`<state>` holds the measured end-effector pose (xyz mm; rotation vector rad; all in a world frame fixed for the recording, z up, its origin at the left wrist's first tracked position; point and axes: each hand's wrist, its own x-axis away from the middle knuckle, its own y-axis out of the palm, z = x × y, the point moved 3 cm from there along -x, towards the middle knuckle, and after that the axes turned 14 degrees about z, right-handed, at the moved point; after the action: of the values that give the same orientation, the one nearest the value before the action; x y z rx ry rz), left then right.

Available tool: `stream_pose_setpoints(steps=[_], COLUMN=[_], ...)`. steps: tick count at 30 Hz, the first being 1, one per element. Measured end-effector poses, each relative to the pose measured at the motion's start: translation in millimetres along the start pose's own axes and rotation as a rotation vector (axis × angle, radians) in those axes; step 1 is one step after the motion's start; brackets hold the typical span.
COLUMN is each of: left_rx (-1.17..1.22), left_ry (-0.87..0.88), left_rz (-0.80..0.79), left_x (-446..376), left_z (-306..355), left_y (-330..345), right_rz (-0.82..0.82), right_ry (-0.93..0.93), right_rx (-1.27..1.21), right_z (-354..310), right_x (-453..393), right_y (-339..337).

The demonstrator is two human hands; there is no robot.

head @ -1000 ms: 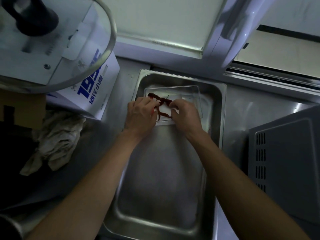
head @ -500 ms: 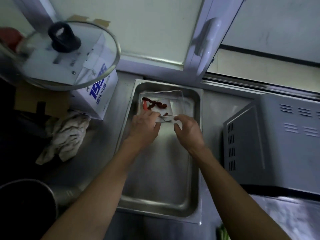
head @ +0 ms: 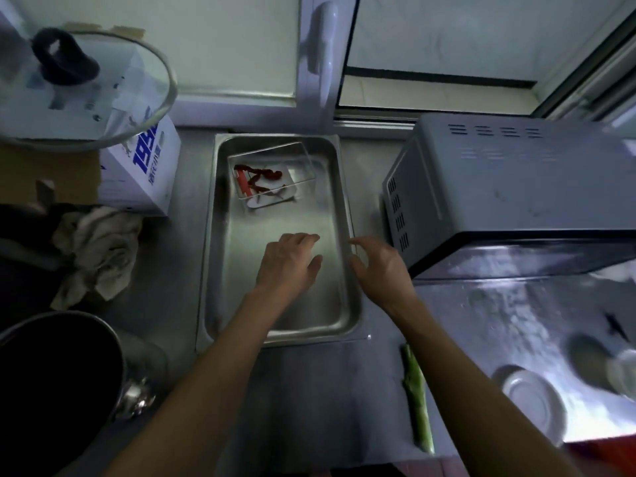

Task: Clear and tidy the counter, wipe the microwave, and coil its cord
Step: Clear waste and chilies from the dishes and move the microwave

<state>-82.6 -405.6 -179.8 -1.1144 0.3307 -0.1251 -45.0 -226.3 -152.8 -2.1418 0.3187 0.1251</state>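
Both hands, left hand (head: 287, 261) and right hand (head: 378, 266), are hovering empty, fingers loose, over the steel tray (head: 339, 208). Clear box of dried chillies (head: 270, 173) is sitting inside it, probably parked off the counter.

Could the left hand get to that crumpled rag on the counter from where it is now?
Probably yes. The left hand hovers empty and open over the steel tray; the rag lies just beyond the tray's left rim, with only that low rim between them.

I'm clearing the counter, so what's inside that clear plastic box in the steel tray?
The clear plastic box holds dried red chillies on a white sheet; anything under that sheet is hidden.
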Motion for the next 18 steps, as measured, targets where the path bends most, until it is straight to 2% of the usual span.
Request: stream_pose_setpoints(steps=[5,9,18], left_rx=[0.002,0.019,0.040], left_ry=[0.082,0.147,0.300], left_rz=[-0.039,-0.076,-0.115], left_x=[23,31,73], left_z=[27,61,191], left_y=[7,9,41], right_rz=[-0.002,0.020,0.131], right_ry=[0.014,0.104,0.243], right_rx=[0.051,0.072,0.069], right_z=[24,53,146], right_x=[44,75,163], right_y=[-23,-46,-132])
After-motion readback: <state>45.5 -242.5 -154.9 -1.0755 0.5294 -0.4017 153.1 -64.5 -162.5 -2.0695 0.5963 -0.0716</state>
